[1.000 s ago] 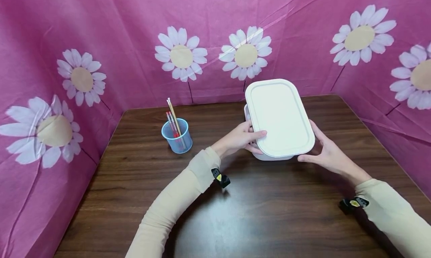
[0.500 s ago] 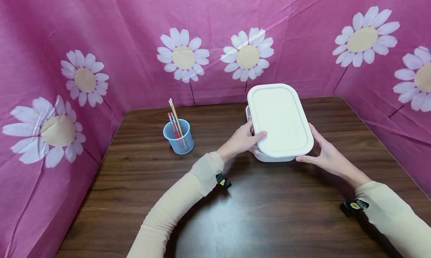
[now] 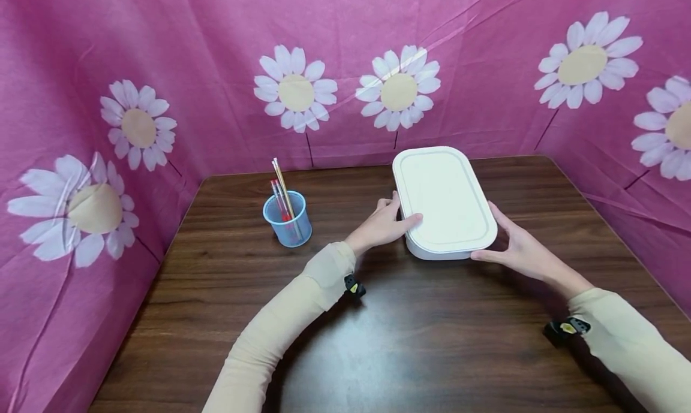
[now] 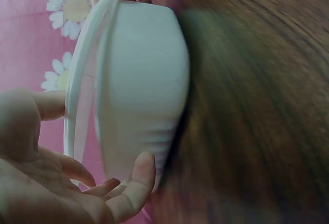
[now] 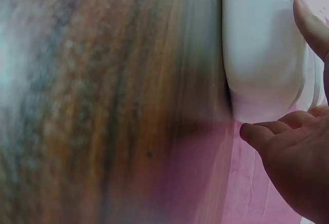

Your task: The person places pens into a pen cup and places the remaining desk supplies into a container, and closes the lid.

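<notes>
A white rectangular lid [image 3: 445, 200] with rounded corners lies over a white plastic box [image 3: 437, 256] on the table. In the left wrist view a gap shows between the lid [image 4: 77, 95] and the rim of the box [image 4: 144, 64], narrowing toward the far end. My left hand [image 3: 380, 224] holds the lid's left edge, thumb on top, its other fingers below the edge and beside the box wall. At the near right corner, my right hand [image 3: 518, 251] grips the lid's edge between thumb and fingers, close against the box. The inside of the box is hidden.
A blue mesh pen cup [image 3: 291, 227] stands to the left on the brown wooden table [image 3: 345, 347]. Red-topped pens and thin pale sticks [image 3: 283, 185] lean in it. A pink flowered cloth [image 3: 345, 17] hangs around the back and sides.
The lid has come down and slightly toward me and left, from a skewed position to nearly in line with the box. Both hands have moved along with it. The pen cup stays put.
</notes>
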### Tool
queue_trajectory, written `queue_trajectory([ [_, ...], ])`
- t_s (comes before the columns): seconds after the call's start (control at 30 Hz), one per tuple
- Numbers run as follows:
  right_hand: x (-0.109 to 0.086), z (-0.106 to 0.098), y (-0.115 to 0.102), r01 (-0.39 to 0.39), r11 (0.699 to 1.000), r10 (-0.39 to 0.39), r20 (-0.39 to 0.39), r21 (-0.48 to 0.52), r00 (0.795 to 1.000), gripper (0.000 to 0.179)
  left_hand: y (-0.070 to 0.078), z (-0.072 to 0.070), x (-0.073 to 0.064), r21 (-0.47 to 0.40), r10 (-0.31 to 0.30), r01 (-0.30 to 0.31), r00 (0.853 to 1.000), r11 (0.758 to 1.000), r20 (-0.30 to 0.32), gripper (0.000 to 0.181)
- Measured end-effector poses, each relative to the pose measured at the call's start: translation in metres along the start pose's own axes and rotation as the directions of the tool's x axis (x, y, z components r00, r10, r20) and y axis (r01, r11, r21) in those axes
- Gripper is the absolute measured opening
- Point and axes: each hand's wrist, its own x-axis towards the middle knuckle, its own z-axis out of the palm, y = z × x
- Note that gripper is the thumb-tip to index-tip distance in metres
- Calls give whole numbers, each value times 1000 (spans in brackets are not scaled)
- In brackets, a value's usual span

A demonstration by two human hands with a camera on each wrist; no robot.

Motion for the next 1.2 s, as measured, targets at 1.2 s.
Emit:
queue_trajectory([
  [1.2, 0, -8, 3, -96, 990, 77, 168, 105, 983, 96, -17, 14, 7, -117, -55, 59, 998, 991, 32, 88],
])
